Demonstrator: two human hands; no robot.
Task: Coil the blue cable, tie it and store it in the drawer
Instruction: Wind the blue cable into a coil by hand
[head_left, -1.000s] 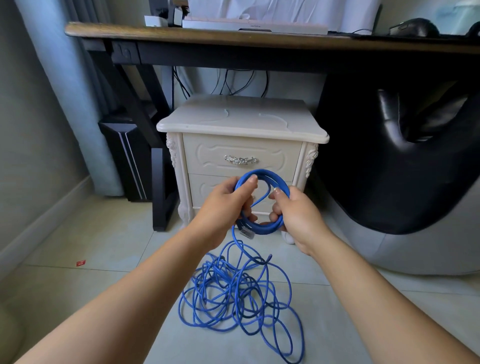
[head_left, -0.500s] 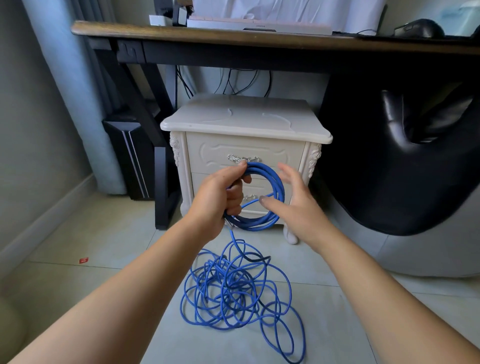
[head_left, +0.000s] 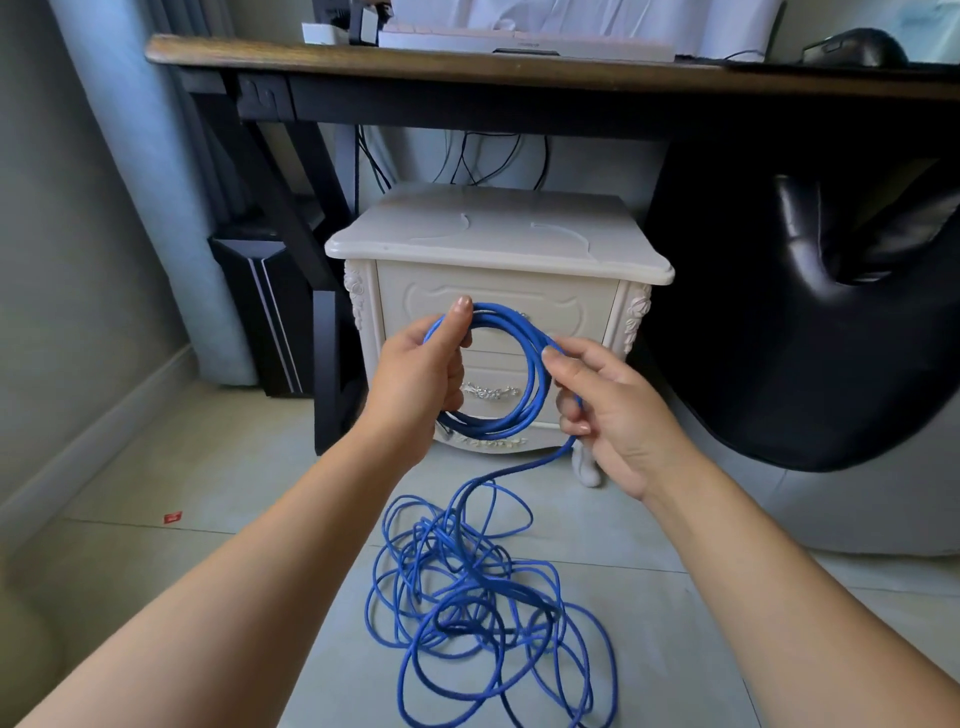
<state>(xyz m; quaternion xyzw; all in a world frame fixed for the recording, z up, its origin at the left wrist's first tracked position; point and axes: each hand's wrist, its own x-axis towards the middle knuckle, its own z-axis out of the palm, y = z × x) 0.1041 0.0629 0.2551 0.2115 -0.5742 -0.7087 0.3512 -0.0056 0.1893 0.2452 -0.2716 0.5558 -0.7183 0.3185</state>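
L hand grips blue cable coil, R hand pinches strand.

We see a pale tiled floor. On it lies a loose tangle of the blue cable, one strand rising off it. Behind the tangle a cream bedside cabinet stands on short legs. To the left lies a small red scrap, perhaps a wrapper. Farther back a black tower case stands beside the dark leg of the worktop.
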